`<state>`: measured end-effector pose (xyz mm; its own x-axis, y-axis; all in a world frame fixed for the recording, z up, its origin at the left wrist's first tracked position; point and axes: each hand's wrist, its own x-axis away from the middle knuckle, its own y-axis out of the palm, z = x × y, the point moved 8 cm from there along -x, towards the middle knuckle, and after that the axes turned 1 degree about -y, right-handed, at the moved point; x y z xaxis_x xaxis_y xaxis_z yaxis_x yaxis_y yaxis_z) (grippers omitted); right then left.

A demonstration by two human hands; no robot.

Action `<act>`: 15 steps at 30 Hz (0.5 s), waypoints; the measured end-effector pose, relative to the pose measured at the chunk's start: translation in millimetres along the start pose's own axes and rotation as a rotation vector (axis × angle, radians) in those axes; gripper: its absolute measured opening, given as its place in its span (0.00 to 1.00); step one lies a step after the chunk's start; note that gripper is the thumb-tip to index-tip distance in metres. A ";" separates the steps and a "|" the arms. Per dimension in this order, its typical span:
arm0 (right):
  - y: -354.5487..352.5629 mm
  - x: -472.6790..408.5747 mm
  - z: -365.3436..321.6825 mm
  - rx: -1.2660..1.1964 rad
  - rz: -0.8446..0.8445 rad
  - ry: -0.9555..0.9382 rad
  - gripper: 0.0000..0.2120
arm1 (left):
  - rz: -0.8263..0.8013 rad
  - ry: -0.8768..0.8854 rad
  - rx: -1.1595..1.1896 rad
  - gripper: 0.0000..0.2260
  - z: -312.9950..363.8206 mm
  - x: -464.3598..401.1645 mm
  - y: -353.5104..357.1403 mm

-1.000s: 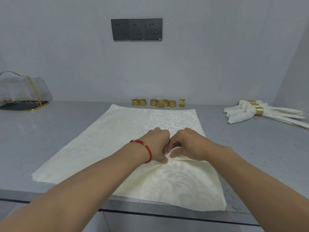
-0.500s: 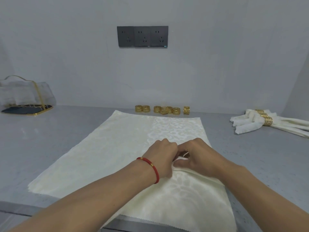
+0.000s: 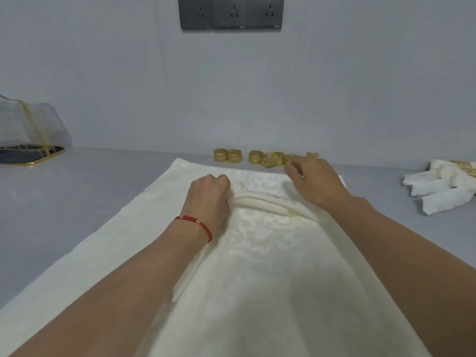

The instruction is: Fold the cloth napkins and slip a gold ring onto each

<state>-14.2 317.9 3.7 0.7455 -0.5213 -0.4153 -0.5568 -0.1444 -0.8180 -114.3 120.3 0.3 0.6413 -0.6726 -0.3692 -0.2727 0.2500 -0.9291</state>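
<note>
Napkin [image 3: 257, 266] lies spread on the grey counter [image 3: 77, 202] at frame centre, bunched into pleats under the left hand [image 3: 210, 194].

One cream napkin fills the lower middle of the frame. The left hand, a red bracelet [image 3: 198, 224] on its wrist, curls its fingers round the gathered folds. The right hand [image 3: 313, 180] hangs apart from it, just above the napkin's far edge near the rings [image 3: 257, 157], fingers loosely bent and holding nothing. About seven gold rings sit in one row at upper centre, by the wall. At right, a pile of finished napkins [image 3: 443, 186] shows; their number is unclear. One clear bag [image 3: 28, 124] sits at upper left.
</note>
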 end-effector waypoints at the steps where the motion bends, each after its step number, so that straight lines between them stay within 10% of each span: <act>1: 10.7 -16.2 5.2 0.043 -0.017 0.012 0.14 | 0.000 -0.007 -0.004 0.08 -2.2 -3.8 7.8; 15: 85.4 -133.1 10.0 0.288 -0.056 0.295 0.09 | 0.012 -0.029 0.052 0.19 -7.1 -7.7 23.8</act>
<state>-157.2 383.4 -14.8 0.6116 -0.7438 -0.2698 -0.3620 0.0401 -0.9313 -130.9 126.4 -18.8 0.6590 -0.6491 -0.3800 -0.2433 0.2940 -0.9243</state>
